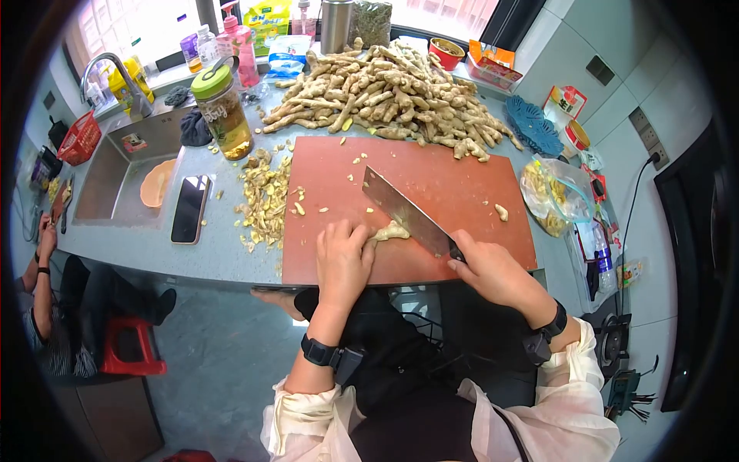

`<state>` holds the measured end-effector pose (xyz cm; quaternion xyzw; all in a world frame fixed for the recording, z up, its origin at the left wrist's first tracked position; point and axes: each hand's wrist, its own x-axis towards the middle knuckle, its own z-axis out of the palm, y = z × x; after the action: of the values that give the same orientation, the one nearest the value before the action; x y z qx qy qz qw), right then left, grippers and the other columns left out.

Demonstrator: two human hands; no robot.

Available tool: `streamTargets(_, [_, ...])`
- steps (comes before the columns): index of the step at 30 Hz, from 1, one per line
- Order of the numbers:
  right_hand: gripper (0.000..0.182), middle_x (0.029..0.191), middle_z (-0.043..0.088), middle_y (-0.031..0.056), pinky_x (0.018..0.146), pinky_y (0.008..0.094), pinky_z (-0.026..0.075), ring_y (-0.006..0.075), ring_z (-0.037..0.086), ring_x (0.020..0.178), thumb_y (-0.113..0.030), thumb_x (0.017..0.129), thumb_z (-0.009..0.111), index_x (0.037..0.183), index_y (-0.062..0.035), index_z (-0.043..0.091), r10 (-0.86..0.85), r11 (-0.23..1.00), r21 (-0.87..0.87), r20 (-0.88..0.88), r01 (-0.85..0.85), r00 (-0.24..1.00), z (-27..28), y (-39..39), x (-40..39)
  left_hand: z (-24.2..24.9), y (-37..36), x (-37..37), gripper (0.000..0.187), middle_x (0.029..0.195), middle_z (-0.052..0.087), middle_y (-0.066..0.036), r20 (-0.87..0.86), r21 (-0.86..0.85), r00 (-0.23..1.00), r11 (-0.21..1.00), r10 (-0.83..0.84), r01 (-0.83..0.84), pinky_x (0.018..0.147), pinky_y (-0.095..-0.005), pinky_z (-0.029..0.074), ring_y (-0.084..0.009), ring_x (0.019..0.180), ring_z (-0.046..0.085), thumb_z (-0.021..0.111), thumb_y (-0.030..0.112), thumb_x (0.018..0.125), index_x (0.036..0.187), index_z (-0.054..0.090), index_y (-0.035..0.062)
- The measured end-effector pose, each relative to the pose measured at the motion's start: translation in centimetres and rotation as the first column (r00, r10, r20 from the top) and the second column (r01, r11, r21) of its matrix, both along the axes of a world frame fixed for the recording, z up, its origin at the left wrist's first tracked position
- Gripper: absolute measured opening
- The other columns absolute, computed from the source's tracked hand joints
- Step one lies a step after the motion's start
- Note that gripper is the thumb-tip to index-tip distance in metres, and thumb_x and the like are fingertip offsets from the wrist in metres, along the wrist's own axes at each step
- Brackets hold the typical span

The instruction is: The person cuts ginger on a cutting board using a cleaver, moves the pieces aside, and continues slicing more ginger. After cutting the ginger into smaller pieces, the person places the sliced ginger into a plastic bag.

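My right hand (486,269) grips the dark handle of a cleaver (404,209), whose broad blade slants up and left over the reddish-brown cutting board (462,181). Just left of the blade lies a piece of ginger (392,232). My left hand (343,258) is closed on the left end of that ginger, fingers curled. Small ginger bits are scattered on the board, with a larger ginger nub (502,212) toward the right. Along the board's left edge lies a heap of ginger slices and trimmings (263,204). Behind the board rises a big pile of whole ginger (400,88).
On the left are a phone (190,209), a green-lidded jar (223,115) and a sink (115,181). Plastic bags (550,192) and blue dishes (531,127) stand at the right. Another person (50,300) sits at far left near a red stool (132,346).
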<state>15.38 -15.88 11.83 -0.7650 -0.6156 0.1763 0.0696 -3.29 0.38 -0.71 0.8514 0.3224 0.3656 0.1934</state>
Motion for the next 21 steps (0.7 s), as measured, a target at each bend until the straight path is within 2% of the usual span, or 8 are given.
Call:
streamTargets(2, [0.027, 0.084, 0.066, 0.0266, 0.074, 0.058, 0.05, 0.0502, 0.065, 0.086, -0.017, 0.1, 0.062, 0.111, -0.0021, 0.042, 0.005, 1.0, -0.003, -0.005, -0.005, 1.0, -0.4, 0.4, 0.1, 0.2, 0.1, 0.0, 0.012, 0.092, 0.058, -0.008, 0.001, -0.005, 1.0, 1.0, -0.009, 0.009, 0.09, -0.0432, 0.044, -0.0299, 0.097, 0.057, 0.074, 0.014, 0.086, 0.098, 0.074, 0.0119])
streamTargets(5, [0.03, 0.091, 0.066, 0.0289, 0.075, 0.0575, 0.049, 0.0513, 0.064, 0.091, -0.018, 0.101, 0.062, 0.117, -0.0026, 0.042, -0.012, 0.997, -0.075, -0.02, 0.011, 1.0, -1.9, 1.7, -0.2, 0.1, 0.1, -0.1, 0.012, 0.092, 0.058, -0.008, 0.004, -0.003, 1.0, 1.0, -0.021, 0.021, 0.091, -0.0434, 0.044, -0.0299, 0.097, 0.057, 0.074, 0.014, 0.086, 0.097, 0.073, 0.012])
streamTargets(7, [0.027, 0.084, 0.067, 0.0255, 0.074, 0.0575, 0.051, 0.0493, 0.066, 0.084, -0.018, 0.101, 0.061, 0.113, -0.0025, 0.043, -0.021, 1.0, 0.01, -0.002, 0.021, 1.0, -2.5, 2.3, -0.4, 0.0, 0.1, -0.1, 0.012, 0.093, 0.058, -0.008, 0.006, -0.001, 1.0, 1.0, -0.018, 0.018, 0.091, -0.0435, 0.044, -0.0299, 0.097, 0.057, 0.074, 0.014, 0.086, 0.097, 0.073, 0.0121])
streamTargets(12, [0.028, 0.087, 0.068, 0.0255, 0.075, 0.0568, 0.051, 0.049, 0.066, 0.087, -0.02, 0.101, 0.061, 0.119, -0.004, 0.045, -0.025, 0.997, 0.069, -0.029, 0.027, 0.999, -3.3, 2.4, 0.6, 0.0, 0.1, -0.1, 0.013, 0.094, 0.059, -0.007, 0.015, -0.009, 1.0, 1.0, -0.022, 0.022, 0.093, -0.0436, 0.044, -0.0297, 0.098, 0.057, 0.074, 0.014, 0.085, 0.098, 0.072, 0.0127])
streamTargets(16, [0.03, 0.092, 0.068, 0.0265, 0.077, 0.0566, 0.05, 0.0488, 0.066, 0.093, -0.02, 0.101, 0.061, 0.122, -0.0052, 0.046, -0.007, 0.995, 0.103, -0.095, 0.017, 0.995, -2.1, 1.6, 0.6, 0.0, 0.0, -0.2, 0.014, 0.095, 0.061, -0.006, 0.034, -0.008, 0.999, 1.0, -0.013, 0.013, 0.091, -0.0427, 0.044, -0.0294, 0.098, 0.058, 0.073, 0.013, 0.085, 0.098, 0.074, 0.0113])
streamTargets(21, [0.031, 0.094, 0.068, 0.0271, 0.078, 0.0564, 0.05, 0.0491, 0.065, 0.094, -0.019, 0.101, 0.062, 0.122, -0.0041, 0.046, -0.001, 0.996, 0.093, -0.059, 0.007, 0.998, 0.2, 0.5, -0.3, -0.1, 0.0, -0.1, 0.015, 0.094, 0.06, -0.006, 0.022, -0.004, 1.0, 1.0, -0.012, 0.012, 0.092, -0.0426, 0.044, -0.0293, 0.099, 0.057, 0.072, 0.012, 0.084, 0.098, 0.073, 0.0113])
